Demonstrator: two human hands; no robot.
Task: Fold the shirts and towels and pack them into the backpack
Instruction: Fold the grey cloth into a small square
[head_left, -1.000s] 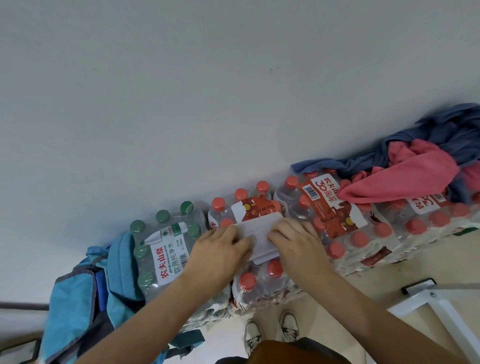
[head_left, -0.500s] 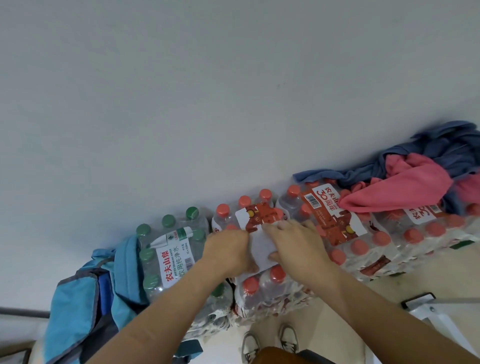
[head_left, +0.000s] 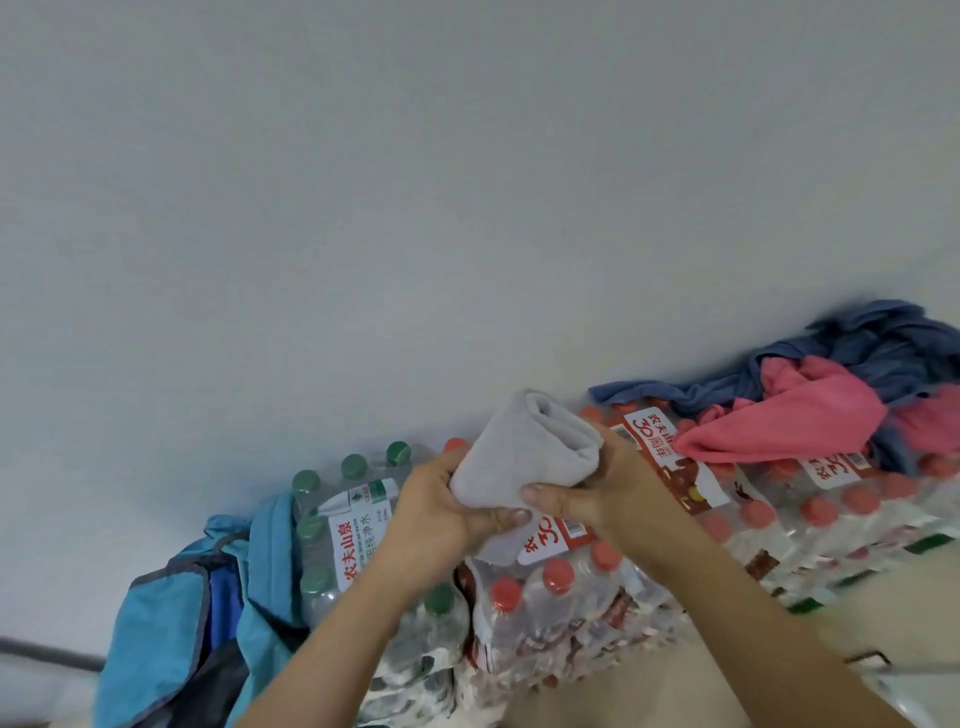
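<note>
A small folded grey towel (head_left: 524, 452) is held up in the air above the bottle packs. My left hand (head_left: 441, 512) grips its lower left side and my right hand (head_left: 597, 491) grips its right side. The blue backpack (head_left: 176, 629) stands at the lower left against the wall, its top open. A crumpled pink cloth (head_left: 795, 421) and a dark blue cloth (head_left: 872, 348) lie in a heap at the right on the bottle packs.
Shrink-wrapped packs of red-capped water bottles (head_left: 727, 525) form the work surface along a grey wall. A pack of green-capped bottles (head_left: 353, 525) stands beside the backpack. A white frame (head_left: 893, 670) shows at the lower right.
The grey towel lay flat on the bottle pack under both hands. Both hands have now lifted it, folded, off the pack.
</note>
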